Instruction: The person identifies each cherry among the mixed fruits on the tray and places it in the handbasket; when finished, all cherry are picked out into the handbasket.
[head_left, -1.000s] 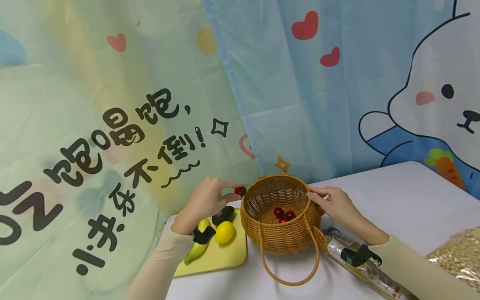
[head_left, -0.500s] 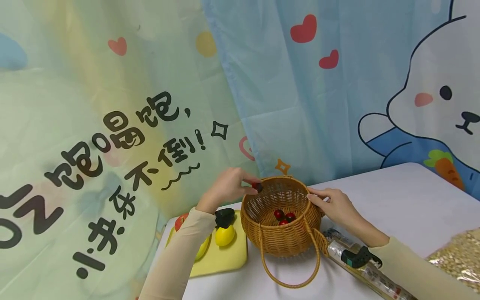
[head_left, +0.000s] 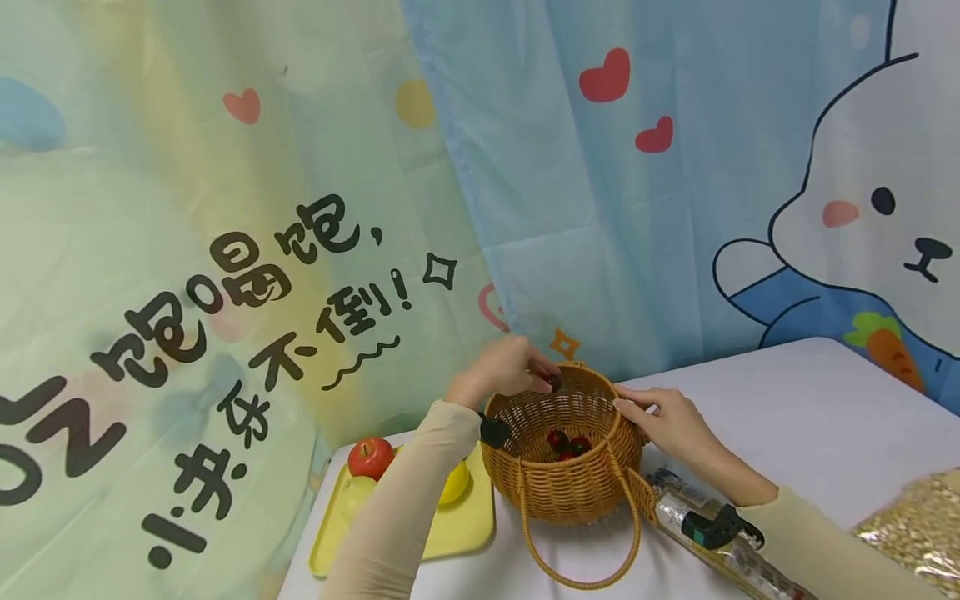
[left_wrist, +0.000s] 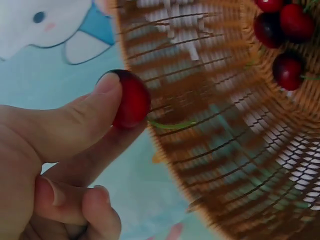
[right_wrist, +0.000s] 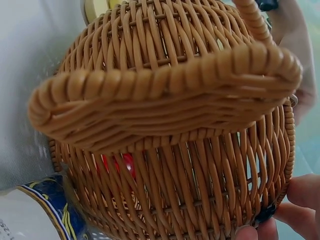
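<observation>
A dark red cherry (left_wrist: 134, 102) with a thin green stem is pinched between the thumb and forefinger of my left hand (head_left: 504, 367). That hand is over the far left part of the wicker basket (head_left: 566, 496), and in the left wrist view the cherry overlaps the rim. Several more cherries (head_left: 558, 440) lie together on the basket floor. My right hand (head_left: 671, 421) grips the basket's right rim, thumb on the near side. In the right wrist view its fingers (right_wrist: 300, 220) show at the lower right, by the weave. The basket's loop handle (head_left: 585, 583) hangs down in front.
Left of the basket, a yellow tray (head_left: 461, 542) bears a red apple (head_left: 371, 458), a pale green fruit (head_left: 357, 495) and a lemon (head_left: 455, 483), partly behind the left sleeve. A clear printed packet (head_left: 686, 504) lies under the right wrist. A bag of pale grains (head_left: 911, 517) is farther right.
My left hand has moved right with the cherry, from beside the basket to over its opening. The left sleeve now covers more of the tray, and the apple shows. My right hand keeps its hold.
</observation>
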